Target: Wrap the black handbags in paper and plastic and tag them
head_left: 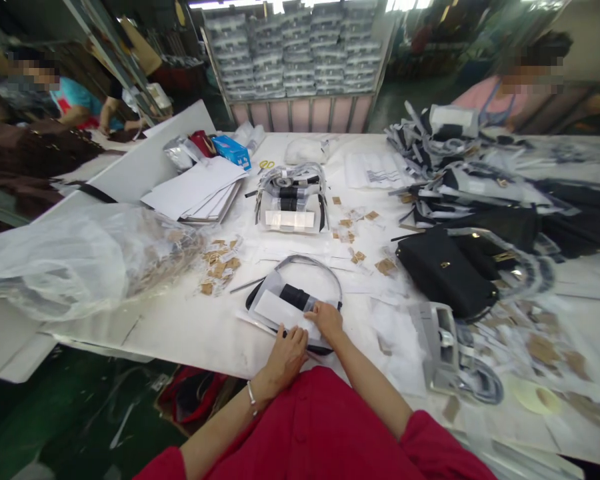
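A small black handbag (pixel 251 297) lies tilted on the worktable before me, partly covered by white wrapping. Its wrapped strap (pixel 325 264) arches behind it. A white rectangular sheet (pixel 275 311) lies across its front, below a black rolled part (pixel 295 295). My right hand (pixel 327 321) is closed, thumb and fingertips pinching at the right end of the white sheet. Fingers slightly apart, my left hand (pixel 289 349) rests on the bag's near edge; its thumb is mostly hidden.
Another wrapped bag (pixel 290 219) stands behind. Black bags (pixel 443 263) and wrapped bags pile up at the right. Brown paper packets (pixel 220 265) lie scattered. At left are plastic sheeting (pixel 80 260), white boards (pixel 195 190), and a blue box (pixel 231 152). Two people sit farther off.
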`<state>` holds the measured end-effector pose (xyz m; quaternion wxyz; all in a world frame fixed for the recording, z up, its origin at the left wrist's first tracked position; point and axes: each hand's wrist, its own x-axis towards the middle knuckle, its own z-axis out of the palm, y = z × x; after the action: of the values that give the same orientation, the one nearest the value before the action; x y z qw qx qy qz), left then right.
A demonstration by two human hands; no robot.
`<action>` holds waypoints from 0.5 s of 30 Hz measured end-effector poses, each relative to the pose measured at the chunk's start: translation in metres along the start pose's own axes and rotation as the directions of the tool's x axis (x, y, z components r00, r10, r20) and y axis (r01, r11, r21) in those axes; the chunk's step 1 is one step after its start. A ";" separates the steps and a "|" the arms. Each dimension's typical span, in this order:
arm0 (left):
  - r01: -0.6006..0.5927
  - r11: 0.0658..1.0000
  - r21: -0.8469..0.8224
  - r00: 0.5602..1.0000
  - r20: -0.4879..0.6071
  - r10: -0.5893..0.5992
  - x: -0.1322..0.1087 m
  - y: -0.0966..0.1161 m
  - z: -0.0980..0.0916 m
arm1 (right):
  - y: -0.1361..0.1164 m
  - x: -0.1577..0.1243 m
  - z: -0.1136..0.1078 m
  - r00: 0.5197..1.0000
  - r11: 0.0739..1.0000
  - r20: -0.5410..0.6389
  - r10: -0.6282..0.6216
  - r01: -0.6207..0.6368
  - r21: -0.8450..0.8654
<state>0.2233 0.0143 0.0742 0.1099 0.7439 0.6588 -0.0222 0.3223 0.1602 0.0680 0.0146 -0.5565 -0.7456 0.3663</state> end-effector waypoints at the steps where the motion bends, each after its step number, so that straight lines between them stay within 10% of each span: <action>1: 0.004 1.000 -0.002 1.000 -0.005 -0.004 0.001 0.001 -0.001 | 0.001 -0.005 -0.004 1.000 0.999 -0.001 -0.025 0.025 0.039; 7: 0.044 0.999 0.011 0.999 -0.030 -0.044 0.004 0.003 0.005 | 0.073 -0.075 -0.067 0.970 0.940 -0.237 -0.049 0.125 0.317; 13: 0.035 0.997 0.072 0.998 -0.064 -0.030 0.005 0.003 0.007 | 0.206 -0.159 -0.136 0.598 0.864 -0.652 0.466 -0.150 0.480; 15: 0.010 0.995 0.095 0.996 -0.088 -0.002 0.006 0.001 0.007 | 0.232 -0.170 -0.141 0.573 0.834 -0.635 0.519 -0.177 0.522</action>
<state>0.2255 0.0191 0.0665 0.0454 0.7466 0.6634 -0.0212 0.6376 0.1184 0.1060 0.3630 -0.7798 -0.4497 0.2404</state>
